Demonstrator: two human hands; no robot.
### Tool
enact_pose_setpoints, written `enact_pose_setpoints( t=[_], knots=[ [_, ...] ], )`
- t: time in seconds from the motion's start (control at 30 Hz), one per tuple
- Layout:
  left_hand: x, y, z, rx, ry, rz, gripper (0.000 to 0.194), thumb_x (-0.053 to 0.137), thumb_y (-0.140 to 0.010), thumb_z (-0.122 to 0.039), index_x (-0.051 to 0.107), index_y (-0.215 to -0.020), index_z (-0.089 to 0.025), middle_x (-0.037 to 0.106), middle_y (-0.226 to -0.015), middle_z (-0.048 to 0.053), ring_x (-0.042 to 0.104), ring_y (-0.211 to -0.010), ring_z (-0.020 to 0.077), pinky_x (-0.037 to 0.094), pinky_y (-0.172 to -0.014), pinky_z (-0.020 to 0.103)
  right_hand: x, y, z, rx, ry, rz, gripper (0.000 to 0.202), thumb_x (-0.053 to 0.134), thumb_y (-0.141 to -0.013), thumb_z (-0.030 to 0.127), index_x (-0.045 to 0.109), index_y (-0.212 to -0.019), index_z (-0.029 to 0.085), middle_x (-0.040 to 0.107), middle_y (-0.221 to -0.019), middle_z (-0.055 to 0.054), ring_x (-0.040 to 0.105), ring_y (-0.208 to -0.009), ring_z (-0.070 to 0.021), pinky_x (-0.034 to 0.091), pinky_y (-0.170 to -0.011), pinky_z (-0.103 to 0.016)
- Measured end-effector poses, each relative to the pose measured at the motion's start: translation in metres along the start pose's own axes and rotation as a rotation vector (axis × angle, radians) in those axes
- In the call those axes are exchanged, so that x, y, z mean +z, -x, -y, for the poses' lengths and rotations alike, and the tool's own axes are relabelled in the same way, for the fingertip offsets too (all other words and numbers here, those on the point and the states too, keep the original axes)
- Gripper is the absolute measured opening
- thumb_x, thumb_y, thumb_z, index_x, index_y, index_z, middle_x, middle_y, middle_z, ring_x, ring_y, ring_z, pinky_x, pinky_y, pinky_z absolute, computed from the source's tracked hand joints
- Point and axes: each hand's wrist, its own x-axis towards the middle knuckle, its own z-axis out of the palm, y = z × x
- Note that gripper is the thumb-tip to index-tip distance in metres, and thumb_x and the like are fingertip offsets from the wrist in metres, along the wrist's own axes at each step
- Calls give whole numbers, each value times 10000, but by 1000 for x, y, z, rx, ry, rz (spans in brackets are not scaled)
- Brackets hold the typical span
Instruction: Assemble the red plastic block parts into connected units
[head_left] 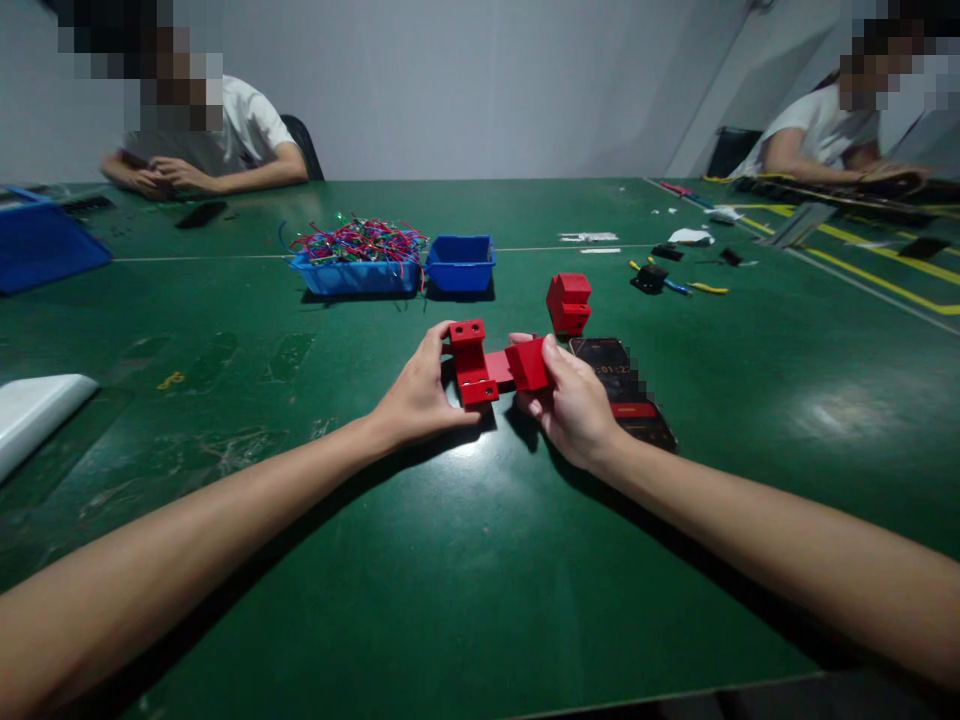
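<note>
My left hand (431,395) grips a red block with holes (472,365), its fingers behind the block and its thumb along the lower edge. To the right, my right hand (574,405) pinches a smaller red piece (529,364) between thumb and fingers. A flat, lighter red part (499,369) shows between the two; whether it is joined to either is unclear. Just beyond my right hand, another red block (569,304) stands on the green table (465,560). A phone (626,390) with a lit screen lies beside my right hand, partly covered by it.
A blue bin of coloured wires (360,275) stands beyond my hands, next to a smaller blue bin (460,265). Wire pieces and black parts (651,277) lie at the right. Two people sit across the table. A white object (37,410) is at far left.
</note>
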Motion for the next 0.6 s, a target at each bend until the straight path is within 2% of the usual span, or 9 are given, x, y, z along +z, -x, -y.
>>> enact_pose_setpoints(
  t=[0.1, 0.2, 0.3, 0.4, 0.5, 0.6],
  knots=[
    [0, 0, 0, 5, -4, 2, 929, 805, -603, -318, 328, -1382, -146, 543, -1337, 188, 596, -1207, 335, 502, -1042, 546, 1, 2, 2, 13, -13, 24, 455, 749, -780, 458, 621, -1145, 219, 641, -758, 32, 496, -469, -69, 362, -424, -227],
    [-1, 1, 0, 2, -6, -1, 927, 810, -601, -318, 335, -1381, -157, 544, -1339, 181, 603, -1199, 329, 498, -1047, 544, 3, 5, 3, -25, 2, 7, 642, 844, -684, 331, 547, -1249, 262, 662, -859, 36, 545, -556, -80, 446, -509, -237],
    [-1, 1, 0, -4, -16, -7, 926, 814, -601, -324, 339, -1379, -162, 546, -1337, 180, 604, -1192, 327, 498, -1041, 540, 4, 6, 2, -46, 19, 5, 775, 891, -605, 251, 507, -1277, 268, 685, -927, 17, 634, -723, -129, 536, -685, -281],
    [0, 1, 0, -9, -17, -8, 927, 814, -597, -328, 344, -1380, -170, 549, -1334, 176, 604, -1187, 328, 498, -1034, 540, 4, 5, 0, -21, 27, 23, 796, 902, -574, 229, 509, -1266, 249, 705, -989, -7, 667, -823, -153, 542, -781, -306],
    [0, 0, 1, -6, -19, -10, 933, 810, -593, -335, 345, -1383, -162, 548, -1333, 181, 601, -1189, 335, 494, -1037, 550, 4, 3, 1, 5, 15, -5, 661, 873, -626, 307, 554, -1198, 217, 699, -878, 10, 619, -663, -121, 499, -621, -272],
    [0, 0, 2, -1, -27, -7, 942, 807, -601, -336, 332, -1392, -145, 540, -1340, 196, 585, -1220, 347, 482, -1053, 561, 4, 1, 3, 43, -11, 19, 445, 805, -700, 454, 608, -1000, 191, 646, -688, 35, 518, -495, -88, 366, -454, -236]
  ],
)
